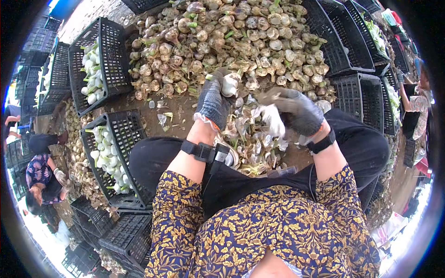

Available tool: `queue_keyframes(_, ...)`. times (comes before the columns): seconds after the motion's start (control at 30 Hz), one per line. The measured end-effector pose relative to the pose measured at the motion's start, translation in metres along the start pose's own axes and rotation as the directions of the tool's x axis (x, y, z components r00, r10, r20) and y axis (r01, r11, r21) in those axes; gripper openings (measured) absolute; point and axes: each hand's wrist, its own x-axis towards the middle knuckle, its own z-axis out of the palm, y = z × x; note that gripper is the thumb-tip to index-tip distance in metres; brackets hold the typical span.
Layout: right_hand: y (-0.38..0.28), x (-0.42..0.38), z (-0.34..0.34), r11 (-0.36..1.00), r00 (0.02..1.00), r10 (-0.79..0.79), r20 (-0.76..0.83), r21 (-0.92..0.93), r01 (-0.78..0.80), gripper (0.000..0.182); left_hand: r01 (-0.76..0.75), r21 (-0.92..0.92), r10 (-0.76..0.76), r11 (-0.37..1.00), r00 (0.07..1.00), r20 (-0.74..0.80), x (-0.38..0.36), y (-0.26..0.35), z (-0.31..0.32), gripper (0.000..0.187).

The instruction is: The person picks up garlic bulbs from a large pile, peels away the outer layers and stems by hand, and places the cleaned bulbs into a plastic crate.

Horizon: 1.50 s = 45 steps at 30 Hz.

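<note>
My left hand (214,99), in a grey work glove, is closed around a garlic bulb (230,85) whose white side faces right. A short green stem end shows at the top of that hand. To the right, my gloved right hand (296,111) is smeared by motion, and its fingers point left toward the bulb. A loose white garlic skin (272,121) hangs right beside its fingers; I cannot tell whether they grip it. Below both hands lies a heap of peeled garlic skins (250,136) between my knees.
Unpeeled garlic bulbs (241,39) form a large pile ahead. At left, black crates (116,69) (127,134) hold cleaned white bulbs. More black crates (357,95) stand at right. One person (44,178) works at far left, another (417,104) at far right.
</note>
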Motion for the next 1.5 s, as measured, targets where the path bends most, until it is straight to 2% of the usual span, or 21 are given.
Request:
queue_keyframes(0.03, 0.006, 0.007, -0.008, 0.812, 0.996, -0.07, 0.047, -0.577, 0.085, 0.031, -0.02, 0.005, 0.02, 1.0, 1.0, -0.004, 0.002, 0.001, -0.001, 0.031)
queue_keyframes(0.1, 0.06, 0.023, -0.015, 0.506, 0.968, -0.25, 0.031, -0.848, 0.158, 0.031, -0.035, 0.009, 0.035, 0.999, 0.999, -0.003, 0.006, -0.002, -0.003, 0.032)
queue_keyframes(0.13, 0.065, 0.028, -0.006, 0.926, 0.974, 0.005, -0.227, -0.367, -0.09, 0.033, -0.105, 0.129, 0.105, 0.986, 0.994, 0.006, 0.008, -0.005, -0.006, 0.034)
queue_keyframes(0.23, 0.044, 0.041, 0.014, 0.976, 0.903, 0.18, -0.39, -0.043, -0.213, 0.037, -0.269, 0.478, 0.283, 0.836, 0.958, 0.044, 0.012, -0.011, -0.023, 0.04)
queue_keyframes(0.27, 0.033, 0.048, 0.024, 0.941, 0.885, 0.261, -0.386, 0.308, -0.142, 0.04, -0.349, 0.676, 0.381, 0.649, 0.918, 0.108, 0.016, -0.011, -0.028, 0.044)
queue_keyframes(0.3, 0.031, 0.051, 0.026, 0.94, 0.884, 0.259, -0.388, 0.31, -0.139, 0.04, -0.399, 0.82, 0.455, 0.411, 0.869, 0.195, 0.016, -0.008, -0.027, 0.048)
queue_keyframes(0.33, 0.03, 0.054, 0.027, 0.921, 0.904, 0.299, -0.306, 0.342, -0.188, 0.034, -0.581, 0.813, 0.646, -0.021, 0.613, 0.455, 0.01, -0.018, -0.025, 0.046)
queue_keyframes(0.37, 0.029, 0.057, 0.028, 0.899, 0.917, 0.334, -0.22, 0.368, -0.239, 0.029, -0.581, 0.814, 0.645, -0.022, 0.614, 0.455, 0.009, -0.018, -0.024, 0.046)
queue_keyframes(0.43, 0.022, 0.059, 0.033, 0.885, 0.91, 0.365, -0.196, 0.377, -0.273, 0.028, -0.567, 0.767, 0.542, 0.299, 0.763, 0.352, 0.005, -0.015, -0.02, 0.042)
queue_keyframes(0.5, 0.02, 0.057, 0.038, 0.909, 0.924, 0.299, -0.238, 0.365, -0.201, 0.027, -0.591, 0.789, 0.583, 0.17, 0.705, 0.403, 0.003, -0.015, -0.019, 0.038)
queue_keyframes(0.73, 0.027, 0.054, 0.04, 0.936, 0.948, 0.186, -0.258, 0.341, -0.091, 0.028, -0.445, 0.771, 0.451, 0.456, 0.862, 0.231, -0.009, -0.001, 0.001, 0.041)
queue_keyframes(0.8, 0.03, 0.057, 0.045, 0.998, 0.887, 0.043, -0.46, 0.057, -0.019, 0.025, -0.341, 0.798, 0.432, 0.498, 0.895, 0.113, -0.016, 0.003, 0.01, 0.041)
queue_keyframes(0.9, 0.051, 0.063, 0.044, 0.969, 0.869, -0.228, -0.44, -0.192, 0.157, 0.022, -0.229, 0.811, 0.403, 0.539, 0.915, -0.01, -0.011, 0.007, 0.014, 0.041)
queue_keyframes(0.97, 0.047, 0.06, 0.044, 0.966, 0.863, -0.227, -0.452, -0.219, 0.139, 0.016, 0.096, 0.984, 0.066, -0.153, 0.994, -0.087, 0.014, 0.017, 0.015, 0.042)
queue_keyframes(1.03, 0.036, 0.053, 0.046, 0.866, 0.826, -0.375, -0.42, -0.477, 0.151, 0.014, 0.01, 0.982, 0.186, -0.187, 0.982, 0.025, 0.011, 0.006, 0.004, 0.042)
queue_keyframes(1.07, 0.038, 0.052, 0.043, 0.826, 0.817, -0.391, -0.424, -0.554, 0.108, 0.014, -0.049, 0.767, 0.124, 0.64, 0.992, -0.039, 0.017, -0.005, -0.011, 0.043)
queue_keyframes(1.1, 0.043, 0.051, 0.038, 0.826, 0.816, -0.392, -0.424, -0.553, 0.109, 0.014, -0.036, -0.011, 0.035, 0.999, 0.999, -0.03, 0.02, -0.011, -0.019, 0.044)
queue_keyframes(1.23, 0.081, 0.051, 0.004, 0.784, 0.818, -0.308, -0.485, -0.617, -0.071, 0.023, -0.032, 0.009, 0.032, 0.999, 0.997, -0.068, 0.003, 0.007, -0.005, 0.048)
queue_keyframes(1.3, 0.085, 0.056, -0.003, 0.807, 0.887, 0.084, -0.454, -0.492, -0.328, 0.03, -0.034, -0.002, 0.034, 0.999, 0.997, -0.065, 0.002, 0.008, -0.001, 0.048)
queue_keyframes(1.33, 0.086, 0.055, -0.002, 0.901, 0.933, -0.113, -0.343, -0.432, -0.05, 0.036, -0.022, -0.011, 0.021, 1.0, 0.997, -0.075, 0.0, 0.01, 0.002, 0.048)
queue_keyframes(1.5, 0.038, 0.05, 0.029, 0.939, 0.841, -0.307, -0.446, -0.284, 0.193, 0.043, 0.105, -0.098, -0.101, 0.99, 0.994, 0.044, 0.001, 0.007, 0.0, 0.047)
